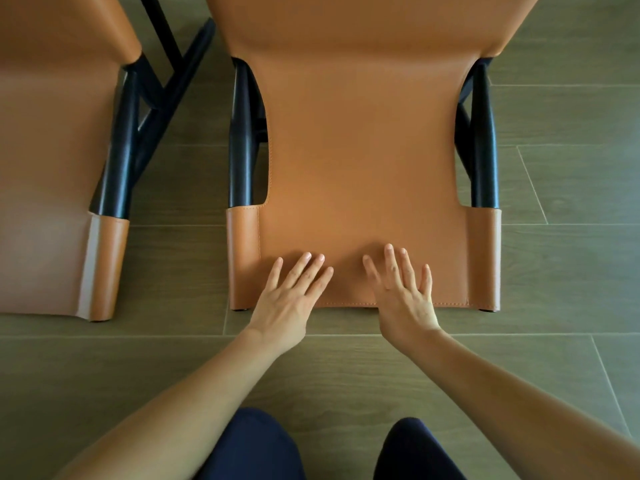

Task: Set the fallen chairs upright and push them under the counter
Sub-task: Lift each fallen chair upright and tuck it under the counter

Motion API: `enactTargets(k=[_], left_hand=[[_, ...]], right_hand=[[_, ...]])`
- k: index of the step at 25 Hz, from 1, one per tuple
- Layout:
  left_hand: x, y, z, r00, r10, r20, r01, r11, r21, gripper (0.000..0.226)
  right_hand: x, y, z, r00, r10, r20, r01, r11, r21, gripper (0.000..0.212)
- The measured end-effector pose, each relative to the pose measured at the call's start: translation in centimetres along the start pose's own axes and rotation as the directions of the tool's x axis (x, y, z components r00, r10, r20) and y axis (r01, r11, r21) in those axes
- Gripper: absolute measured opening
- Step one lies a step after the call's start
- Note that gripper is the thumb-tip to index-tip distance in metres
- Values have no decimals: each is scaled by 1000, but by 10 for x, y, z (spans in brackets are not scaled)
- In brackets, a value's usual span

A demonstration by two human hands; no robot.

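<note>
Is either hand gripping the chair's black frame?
No, the left hand and right hand both rest flat on the chair's tan leather, away from the black frame.

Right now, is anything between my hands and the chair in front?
Nothing visible. The left hand and right hand lie flat on the chair near its close edge. The counter is out of view, so that path cannot be judged.

Reaches forward and down with left forearm (194, 386) and right forearm (502, 382), both bare and converging toward the middle. Holds left hand (287, 299) palm down, fingers straight, tips angled slightly rightward. Holds right hand (403, 296) palm down just beside it, fingers straight and lightly spread, hands not touching.
</note>
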State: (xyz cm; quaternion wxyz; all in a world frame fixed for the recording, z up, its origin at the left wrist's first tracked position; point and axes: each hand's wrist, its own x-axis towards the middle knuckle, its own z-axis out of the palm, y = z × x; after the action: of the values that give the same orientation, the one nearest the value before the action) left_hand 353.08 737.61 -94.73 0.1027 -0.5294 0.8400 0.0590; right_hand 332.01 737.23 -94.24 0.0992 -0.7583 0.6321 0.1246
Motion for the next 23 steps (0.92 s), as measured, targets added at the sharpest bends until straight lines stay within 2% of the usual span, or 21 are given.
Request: enactTargets(k=[5,8,14,18,20,23], left_hand=[[6,6,5,999,11,-52,-6,996,93,83],[12,8,4,1000,12,-19,-9,986,166,84],[21,18,6,999,-28,39,17,968,252,80],[30,21,-2,986,-124,112,88,955,283,99],[30,21,-5,982,-132,132,91,956,279,99],[26,18,-12,985,-108,137,69,962,265,94]], right_hand=[[4,-3,5,1000,-20,15,21,998,-67,95],[6,-10,12,1000,1,5,-1,991,-130,81],[5,-21,16,991,14,-131,-46,969,-244,59],[10,-15,18,999,-17,-31,10,978,-208,66],[13,-12,18,998,-38,49,46,981,-190,69],[12,-7,6,994,-69,83,82,982,-170,84]])
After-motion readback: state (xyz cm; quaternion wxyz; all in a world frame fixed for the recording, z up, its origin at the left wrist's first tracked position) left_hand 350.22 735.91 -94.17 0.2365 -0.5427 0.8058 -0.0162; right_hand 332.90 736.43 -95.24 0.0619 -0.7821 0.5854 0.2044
